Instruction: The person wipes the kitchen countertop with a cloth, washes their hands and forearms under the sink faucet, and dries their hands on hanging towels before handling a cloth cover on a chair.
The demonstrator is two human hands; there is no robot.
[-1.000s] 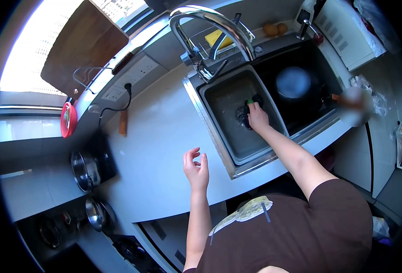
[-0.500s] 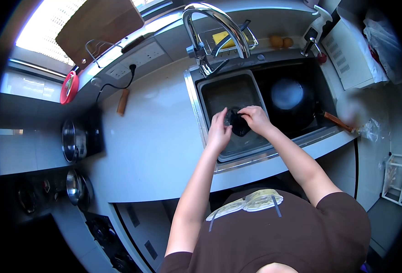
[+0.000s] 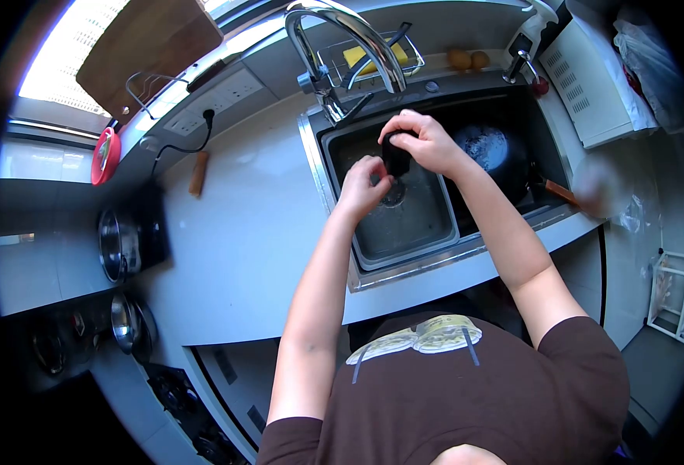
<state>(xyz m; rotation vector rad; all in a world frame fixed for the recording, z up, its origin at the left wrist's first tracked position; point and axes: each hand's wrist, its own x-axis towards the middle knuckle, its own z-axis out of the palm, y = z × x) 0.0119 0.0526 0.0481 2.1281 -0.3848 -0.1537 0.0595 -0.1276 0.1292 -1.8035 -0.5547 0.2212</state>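
Over a grey rectangular basin set in the left part of the sink, the person's right hand has its fingers clamped on a small, soft-looking black object, which hangs down above the basin's far right area. The left hand is curled just beside the object's lower end, thumb near the bent fingers; whether they grip it cannot be told. A round metal drain shows below the hands.

In the black right-hand sink bowl sits a dark round pan with whitish suds inside, its brown wooden handle pointing near and right. A curved chrome faucet arches on the far side, and a brown, elongated wooden piece lies on the white bench to the left.
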